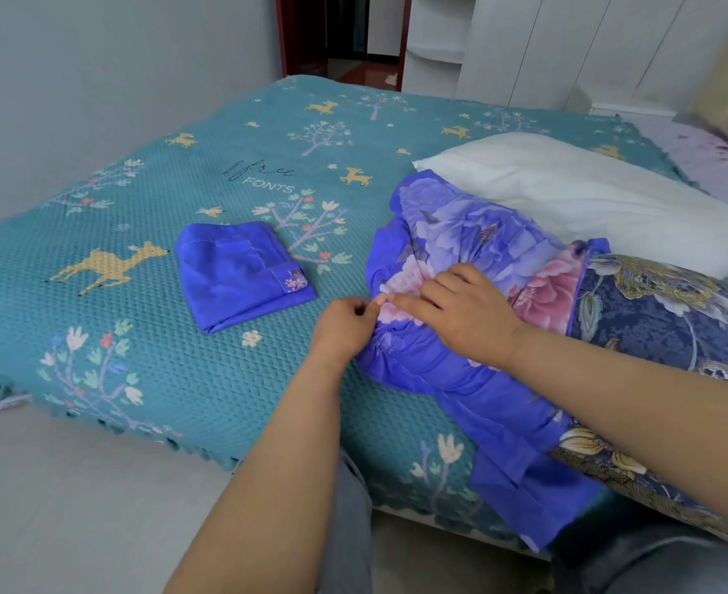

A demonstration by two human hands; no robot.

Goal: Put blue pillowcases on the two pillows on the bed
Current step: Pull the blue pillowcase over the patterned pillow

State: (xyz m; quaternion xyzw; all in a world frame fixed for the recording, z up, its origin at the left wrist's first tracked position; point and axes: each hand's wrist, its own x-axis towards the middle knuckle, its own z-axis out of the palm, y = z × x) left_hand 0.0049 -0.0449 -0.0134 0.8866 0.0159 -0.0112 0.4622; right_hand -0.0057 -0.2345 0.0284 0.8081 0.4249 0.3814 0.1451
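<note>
At the bed's edge, both hands, left hand (345,323) and right hand (461,312), pinch the bunched blue pillowcase (452,250); best to tug evenly down the dark flowered pillow (671,327).

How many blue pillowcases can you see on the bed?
2: a folded pillowcase lying alone on the bedspread, and a bunched pillowcase under both hands, at the patterned pillow.

Bare forearms, grey-blue trousers (347,529).

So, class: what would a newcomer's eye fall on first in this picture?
Probably the two hands, left hand and right hand, gathering the bunched floral blue pillowcase at the near right of the bed. Next, the folded blue pillowcase lying alone mid-bedspread, and the bare white pillow behind.
</note>
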